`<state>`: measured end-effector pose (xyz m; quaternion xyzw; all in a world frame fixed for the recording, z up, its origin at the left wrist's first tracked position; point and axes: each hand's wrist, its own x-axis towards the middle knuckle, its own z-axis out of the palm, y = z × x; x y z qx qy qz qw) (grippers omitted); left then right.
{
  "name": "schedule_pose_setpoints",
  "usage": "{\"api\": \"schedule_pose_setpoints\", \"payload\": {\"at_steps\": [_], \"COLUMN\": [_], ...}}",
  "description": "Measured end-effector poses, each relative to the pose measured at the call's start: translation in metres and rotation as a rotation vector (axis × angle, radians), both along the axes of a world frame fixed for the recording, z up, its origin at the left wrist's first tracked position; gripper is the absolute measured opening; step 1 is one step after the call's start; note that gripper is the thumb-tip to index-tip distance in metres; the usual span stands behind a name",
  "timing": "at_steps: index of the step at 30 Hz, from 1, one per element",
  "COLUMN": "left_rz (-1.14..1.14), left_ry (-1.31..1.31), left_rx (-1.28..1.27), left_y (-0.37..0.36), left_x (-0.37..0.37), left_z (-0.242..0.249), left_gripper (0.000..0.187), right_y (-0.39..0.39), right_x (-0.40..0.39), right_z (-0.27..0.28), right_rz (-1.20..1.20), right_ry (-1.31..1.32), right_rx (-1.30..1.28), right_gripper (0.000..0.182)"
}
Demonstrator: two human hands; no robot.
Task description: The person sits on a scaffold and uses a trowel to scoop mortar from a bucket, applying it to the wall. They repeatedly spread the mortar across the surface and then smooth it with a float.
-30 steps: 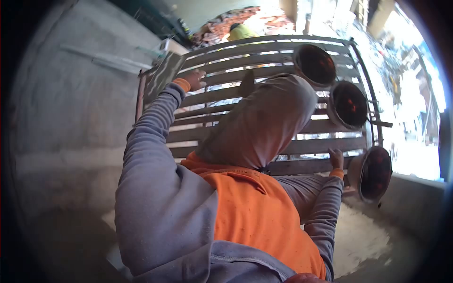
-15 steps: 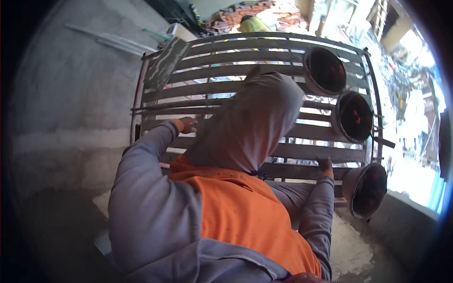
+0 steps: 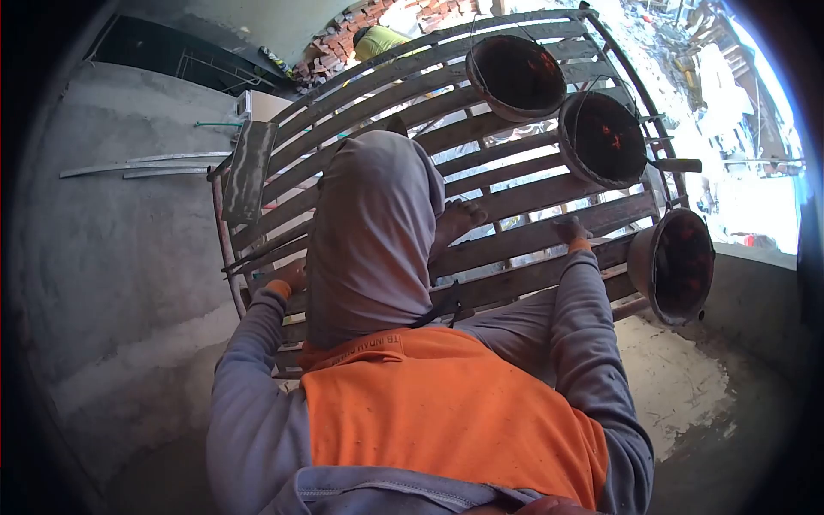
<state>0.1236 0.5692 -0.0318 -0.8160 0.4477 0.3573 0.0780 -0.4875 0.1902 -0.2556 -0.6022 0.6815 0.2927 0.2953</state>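
Brown slats (image 3: 517, 241), spaced apart, seemingly touch left hand (image 3: 293, 273) and right hand (image 3: 571, 230); cannot tell either grip

The raised knee (image 3: 373, 197) blocks passage across the slatted platform (image 3: 515, 242).

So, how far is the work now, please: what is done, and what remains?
It looks like an early stage, though I cannot be sure. Set out: three buckets along one side of the slatted platform, a grey board at the other. In hand: no tool that I can see; the right hand rests on the slats, the left hand is near them. Left: probably any work with the buckets, which neither hand touches.
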Motion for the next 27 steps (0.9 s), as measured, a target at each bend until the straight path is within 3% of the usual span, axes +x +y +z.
{"api": "schedule_pose_setpoints", "payload": {"at_steps": [3, 8, 11, 12, 15, 19, 20, 22, 23, 24, 27], "left_rz": [0.04, 0.106, 0.076, -0.024, -0.021, -0.045, -0.073, 0.033, 0.089, 0.091, 0.033], "left_ry": [-0.08, -0.074, -0.131, -0.158, -0.191, -0.091, -0.17, -0.065, -0.008, -0.034, -0.139], "left_rx": [0.032, 0.055, -0.074, -0.129, -0.109, -0.156, 0.0, -0.172, -0.258, -0.182, -0.283], "left_y": [0.028, 0.03, 0.018, 0.018, 0.001, -0.01, -0.044, -0.047, -0.051, -0.078, -0.11], "left_x": [-0.009, 0.011, 0.023, 0.035, 0.036, 0.077, 0.038, 0.07, 0.084, 0.063, 0.089], "left_z": [0.016, 0.044, 0.044, 0.033, 0.026, -0.032, 0.013, -0.034, -0.056, -0.021, -0.068], "left_gripper": [0.053, 0.056, 0.053, 0.054, 0.052, 0.053, 0.053, 0.056, 0.057, 0.064, 0.071], "right_y": [-0.013, -0.021, -0.019, -0.018, -0.016, -0.021, -0.022, -0.023, -0.022, -0.022, -0.019], "right_x": [-0.008, -0.012, -0.017, -0.019, -0.021, -0.025, -0.027, -0.034, -0.037, -0.045, -0.075], "right_z": [-0.036, -0.05, -0.059, -0.061, -0.074, -0.092, -0.098, -0.108, -0.116, -0.123, -0.161], "right_rz": [0.238, 0.305, 0.352, 0.36, 0.378, 0.405, 0.421, 0.459, 0.49, 0.534, 0.839], "right_ry": [0.038, 0.026, 0.018, 0.019, 0.024, 0.036, 0.042, 0.053, 0.061, 0.071, 0.112], "right_rx": [0.04, 0.005, -0.02, -0.027, -0.039, -0.055, -0.061, -0.068, -0.07, -0.073, -0.083], "right_gripper": [0.067, 0.064, 0.062, 0.061, 0.059, 0.057, 0.057, 0.056, 0.055, 0.055, 0.054]}}
